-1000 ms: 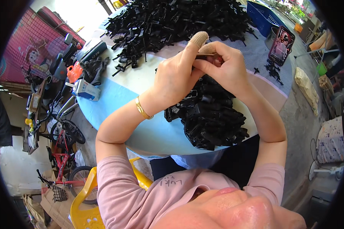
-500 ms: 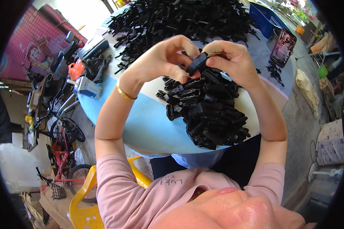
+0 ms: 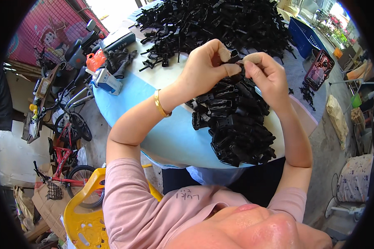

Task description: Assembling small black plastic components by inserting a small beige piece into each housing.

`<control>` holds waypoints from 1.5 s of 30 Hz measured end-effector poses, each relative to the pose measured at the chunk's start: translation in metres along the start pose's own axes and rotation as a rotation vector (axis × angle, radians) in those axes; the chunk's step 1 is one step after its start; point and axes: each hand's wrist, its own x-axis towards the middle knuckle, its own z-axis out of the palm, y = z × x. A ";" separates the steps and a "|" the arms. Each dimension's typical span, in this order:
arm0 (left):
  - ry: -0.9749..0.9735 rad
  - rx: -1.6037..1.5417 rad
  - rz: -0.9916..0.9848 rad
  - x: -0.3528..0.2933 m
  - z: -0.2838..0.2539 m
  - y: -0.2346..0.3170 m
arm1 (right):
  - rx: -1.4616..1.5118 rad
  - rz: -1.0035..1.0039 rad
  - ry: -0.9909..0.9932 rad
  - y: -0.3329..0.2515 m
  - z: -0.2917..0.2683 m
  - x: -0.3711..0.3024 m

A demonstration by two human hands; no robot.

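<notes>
Black plastic piece (image 3: 234,53) pinched in the left hand (image 3: 207,68), right fingertips close against it

The left thumb and forefinger close narrowly on the piece, which shows only as a small dark block between them (the fingers cover the rest). To its right, the right hand (image 3: 271,76) brings thumb and forefinger together in a tight pinch; whether they clasp the piece or merely touch it, I cannot tell. Beige knitted finger covers (image 3: 254,57) sheathe digits on both hands, and a gold bracelet (image 3: 158,103) circles the left wrist.

Directly below the grip, on the bodyward side, lies a dense pile of black plastic parts (image 3: 239,124). Beyond the grip spreads a larger, looser heap of similar black parts (image 3: 212,25). Right of the grip a smartphone (image 3: 320,69) stands tilted, with a blue plastic basket (image 3: 305,38) farther off behind it. Well left of the grip, a white-and-blue carton (image 3: 108,82) sits near the edge of the round table (image 3: 131,110).
</notes>
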 end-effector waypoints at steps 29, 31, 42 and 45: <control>0.155 1.050 0.376 0.031 -0.050 -0.038 | 0.370 0.211 -0.152 0.027 -0.041 0.024; 0.099 1.381 0.168 0.033 -0.079 -0.057 | 0.292 0.228 -0.140 0.022 -0.032 0.021; 0.204 1.315 0.294 0.033 -0.051 -0.050 | 0.039 -0.046 -0.025 0.018 -0.015 0.013; 0.140 0.691 0.112 0.026 -0.030 -0.025 | -0.243 -0.234 -0.034 0.005 -0.005 0.005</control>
